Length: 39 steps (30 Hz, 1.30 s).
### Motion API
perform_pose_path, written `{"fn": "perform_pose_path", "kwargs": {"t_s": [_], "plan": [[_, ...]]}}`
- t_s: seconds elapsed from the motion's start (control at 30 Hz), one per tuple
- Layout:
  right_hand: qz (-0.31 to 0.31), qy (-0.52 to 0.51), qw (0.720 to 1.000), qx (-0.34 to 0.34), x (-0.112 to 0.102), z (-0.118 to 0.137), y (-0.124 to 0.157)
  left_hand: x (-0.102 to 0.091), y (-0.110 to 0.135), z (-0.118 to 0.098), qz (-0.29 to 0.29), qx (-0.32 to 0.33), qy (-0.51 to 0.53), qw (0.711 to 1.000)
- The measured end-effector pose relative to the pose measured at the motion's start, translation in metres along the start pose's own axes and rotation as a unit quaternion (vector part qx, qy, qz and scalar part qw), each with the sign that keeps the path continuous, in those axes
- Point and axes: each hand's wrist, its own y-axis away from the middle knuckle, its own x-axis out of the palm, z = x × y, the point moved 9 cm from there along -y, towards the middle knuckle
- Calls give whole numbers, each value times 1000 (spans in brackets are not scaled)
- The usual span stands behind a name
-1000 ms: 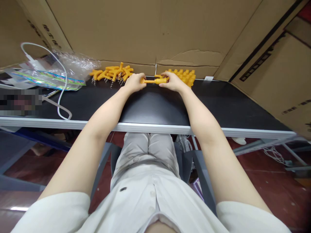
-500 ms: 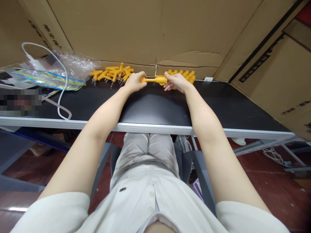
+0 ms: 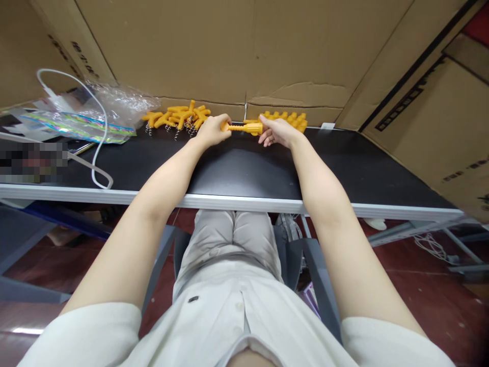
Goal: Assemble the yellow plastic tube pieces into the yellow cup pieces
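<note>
Both my hands hold one yellow plastic corkscrew piece over the far part of the black table. My left hand is closed round its left end. My right hand pinches its thicker right end, the other fingers partly spread. Left of my hands lies a pile of yellow T-shaped handles with metal spirals. Behind my right hand sits a second heap of yellow plastic caps.
Cardboard sheets wall off the back and right of the table. At the far left lie clear plastic bags, colourful packaging and a white cable. The table's metal front edge runs above my lap.
My right hand shifted its hold on the piece's right end, going from covering it to a fingertip pinch. The left hand and the piece barely moved.
</note>
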Motion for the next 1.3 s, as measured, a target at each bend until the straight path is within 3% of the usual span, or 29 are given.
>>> {"fn": "perform_pose_path", "kwargs": {"t_s": [0.27,0.63,0.83,1.03,1.3], "plan": [[36,-5,999,-10,3,4,7,-4,-1,2,-16,-17,46,999],[3,8,1000,-25,-3,1,-5,-5,3,-8,-17,-1,34,999],[-5,18,1000,-8,-3,-1,-3,-3,-1,-4,-20,2,37,999],[6,-9,999,-42,-4,11,7,2,-8,2,-8,22,-3,1000],[1,7,1000,-28,-2,7,-1,4,-12,9,-27,50,-8,998]]}}
